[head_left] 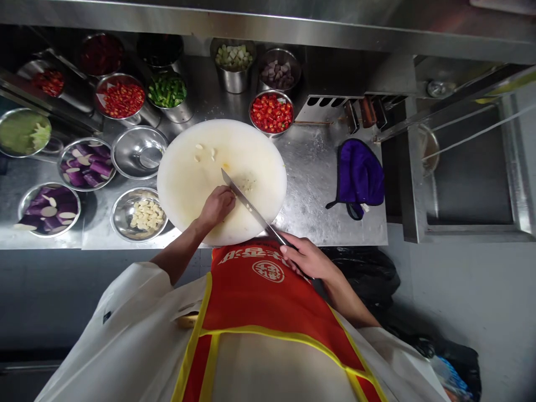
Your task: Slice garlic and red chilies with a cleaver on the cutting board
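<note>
A long kitchen knife (251, 207) lies across the round white cutting board (188, 184), its tip pointing away and to the left. My right hand (305, 255) is wrapped around its black handle at the board's near right edge. On the board, my left hand (218, 205) has its fingers curled down close to the blade's left side; what they hold is hidden. Small chopped pale pieces (248, 184), which look like garlic, lie just right of the blade. A few whole garlic cloves (198, 152) sit toward the far side of the board.
Left of the board stand a bowl of peeled garlic cloves (147, 216), an empty metal bowl (125, 152) and bowls of cut eggplant (89, 167). Containers of chopped red chilies (271, 113) and green chilies (167, 90) line the back. A purple cloth (360, 173) lies right; a sink (464, 173) is beyond.
</note>
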Demonstrator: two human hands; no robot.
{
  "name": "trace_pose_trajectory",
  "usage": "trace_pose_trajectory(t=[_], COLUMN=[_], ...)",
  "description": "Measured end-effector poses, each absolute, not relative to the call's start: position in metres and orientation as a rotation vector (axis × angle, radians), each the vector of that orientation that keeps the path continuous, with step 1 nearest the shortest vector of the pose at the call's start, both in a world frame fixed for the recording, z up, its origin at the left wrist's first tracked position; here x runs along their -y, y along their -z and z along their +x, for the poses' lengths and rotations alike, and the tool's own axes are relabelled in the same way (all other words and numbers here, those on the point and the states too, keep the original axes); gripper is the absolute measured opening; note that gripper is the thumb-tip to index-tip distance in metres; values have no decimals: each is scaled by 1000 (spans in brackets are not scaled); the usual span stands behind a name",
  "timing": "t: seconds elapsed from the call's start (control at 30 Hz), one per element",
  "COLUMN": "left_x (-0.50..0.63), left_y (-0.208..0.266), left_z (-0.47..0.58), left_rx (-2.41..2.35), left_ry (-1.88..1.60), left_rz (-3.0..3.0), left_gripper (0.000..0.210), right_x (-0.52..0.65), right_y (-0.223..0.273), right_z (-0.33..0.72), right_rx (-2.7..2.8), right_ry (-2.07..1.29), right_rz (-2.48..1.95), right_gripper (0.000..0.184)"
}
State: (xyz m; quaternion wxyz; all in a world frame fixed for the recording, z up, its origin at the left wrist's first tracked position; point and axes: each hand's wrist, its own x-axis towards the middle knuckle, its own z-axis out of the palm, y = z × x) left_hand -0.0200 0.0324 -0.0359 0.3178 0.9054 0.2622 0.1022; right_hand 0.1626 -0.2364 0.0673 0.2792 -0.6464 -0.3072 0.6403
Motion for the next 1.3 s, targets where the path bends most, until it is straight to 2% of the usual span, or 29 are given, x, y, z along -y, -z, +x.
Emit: trace_pose_trajectory(t=[0.27,0.53,0.63,0.73,0.83,1.0,1.3], left_x=[-29,-27,-40,-56,-67,-70,-49], left_y=[43,25,16,8,4,6,3], left_z=[-22,-20,-18,-16,-14,-18,-22], left_rx=[-676,-780,-572,-199,-68,-170,-616], left_ry=[-353,-278,-213,4,200,253,188], left_rz=[2430,2393,2458,2540,2565,2563,2431], left_gripper=[22,20,20,37,45,47,33], right_x=[217,217,224,225,224,224,225], right_y=[-51,-44,-44,-44,-44,-44,-45], right_z=[161,164,166,166,165,163,162], right_rx=[847,711,650,611,606,623,641], right_ry=[-1698,-1690,-1688,-1706,-1713,-1694,-1698], right_rz=[-1712,-1624,-1593,-1587,-1593,-1611,-1616], right_gripper=[52,53,55,57,57,57,58])
